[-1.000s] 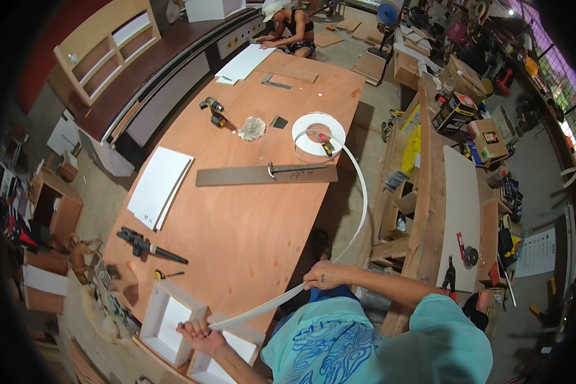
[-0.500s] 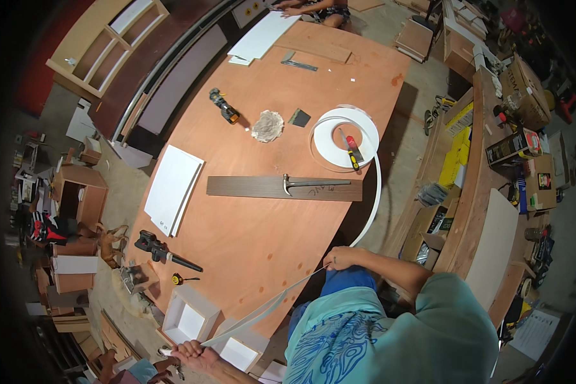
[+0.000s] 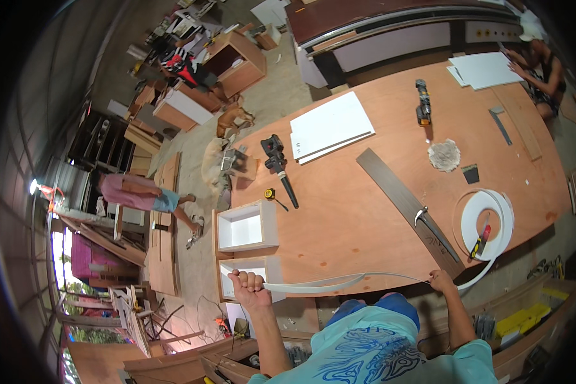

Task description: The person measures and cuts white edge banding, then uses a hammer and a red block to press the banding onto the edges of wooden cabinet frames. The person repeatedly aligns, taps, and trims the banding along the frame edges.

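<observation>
A long white strip of edge banding [image 3: 313, 287] is stretched between my hands along the front edge of the wooden worktable. My left hand [image 3: 249, 290] is wrapped round its left end, over a white drawer box [image 3: 227, 267]. Farther right, my right hand [image 3: 440, 280] pinches the strip near the end of a dark wood-grain board [image 3: 387, 181]. From there the strip curves up to its white roll [image 3: 471, 214] on the table. A tool with a red and yellow handle [image 3: 482, 240] lies on the roll. On the dark board rests a claw hammer [image 3: 432, 226].
Another white drawer box [image 3: 246, 228], a tape measure [image 3: 271, 194], a black blower-like power tool [image 3: 278, 163], white panels [image 3: 333, 125] and a cordless drill [image 3: 423, 105] lie on the table. One person [image 3: 544, 70] handles panels at the far right; another [image 3: 134, 191] is at left.
The view has swung left, so the table appears rotated. Both hands still hold the strip, which is now stretched more level across the table's front edge.
</observation>
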{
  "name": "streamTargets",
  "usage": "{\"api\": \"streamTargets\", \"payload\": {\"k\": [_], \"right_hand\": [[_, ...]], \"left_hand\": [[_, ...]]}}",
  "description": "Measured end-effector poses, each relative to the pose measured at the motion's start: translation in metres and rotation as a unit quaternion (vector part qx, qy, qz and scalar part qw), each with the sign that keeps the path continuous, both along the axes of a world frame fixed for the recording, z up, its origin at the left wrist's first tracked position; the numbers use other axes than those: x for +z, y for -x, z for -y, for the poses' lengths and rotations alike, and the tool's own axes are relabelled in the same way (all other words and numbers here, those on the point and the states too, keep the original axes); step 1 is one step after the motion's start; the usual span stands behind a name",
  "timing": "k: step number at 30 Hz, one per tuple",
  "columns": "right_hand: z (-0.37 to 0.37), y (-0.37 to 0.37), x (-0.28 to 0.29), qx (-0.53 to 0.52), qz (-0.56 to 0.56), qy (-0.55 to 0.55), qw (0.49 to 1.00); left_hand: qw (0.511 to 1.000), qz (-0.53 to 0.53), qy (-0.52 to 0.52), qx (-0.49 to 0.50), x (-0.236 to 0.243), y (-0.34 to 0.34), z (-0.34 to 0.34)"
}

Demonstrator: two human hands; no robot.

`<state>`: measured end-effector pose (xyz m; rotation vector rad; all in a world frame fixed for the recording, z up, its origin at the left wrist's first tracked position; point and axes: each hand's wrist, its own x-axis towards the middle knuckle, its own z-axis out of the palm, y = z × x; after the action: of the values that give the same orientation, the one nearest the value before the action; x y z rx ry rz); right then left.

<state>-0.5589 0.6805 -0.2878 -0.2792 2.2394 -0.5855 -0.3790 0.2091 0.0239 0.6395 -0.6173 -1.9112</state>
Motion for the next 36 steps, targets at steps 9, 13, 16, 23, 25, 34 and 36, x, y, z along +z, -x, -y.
{"api": "streamTargets", "payload": {"k": [9,13,16,23,25,34,36], "right_hand": [[0.093,0.025,0.066,-0.001,-0.008,0.291,0.957],[0.171,0.005,0.163,0.132,0.048,0.446,0.884],[0.209,-0.022,0.189,0.226,0.008,0.467,0.855],[0.205,-0.049,0.182,0.199,0.193,0.363,0.890],[0.198,-0.055,0.183,0.188,0.241,0.337,0.891],[0.192,-0.085,0.148,0.140,0.180,0.261,0.938],[0.194,-0.090,0.150,0.116,0.170,0.266,0.942]], "left_hand": [[0.998,0.053,-0.034,0.004,-0.028,0.033,-0.041],[0.996,0.080,-0.033,-0.025,-0.035,0.053,-0.066],[0.995,0.085,-0.044,-0.024,-0.037,0.057,-0.076],[0.995,0.076,-0.047,0.038,-0.046,0.003,-0.069],[0.993,0.099,-0.037,0.060,-0.045,-0.004,-0.077],[0.979,0.188,0.081,0.026,-0.060,-0.032,-0.082],[0.963,0.224,0.144,-0.026,-0.047,-0.040,-0.072]]}}
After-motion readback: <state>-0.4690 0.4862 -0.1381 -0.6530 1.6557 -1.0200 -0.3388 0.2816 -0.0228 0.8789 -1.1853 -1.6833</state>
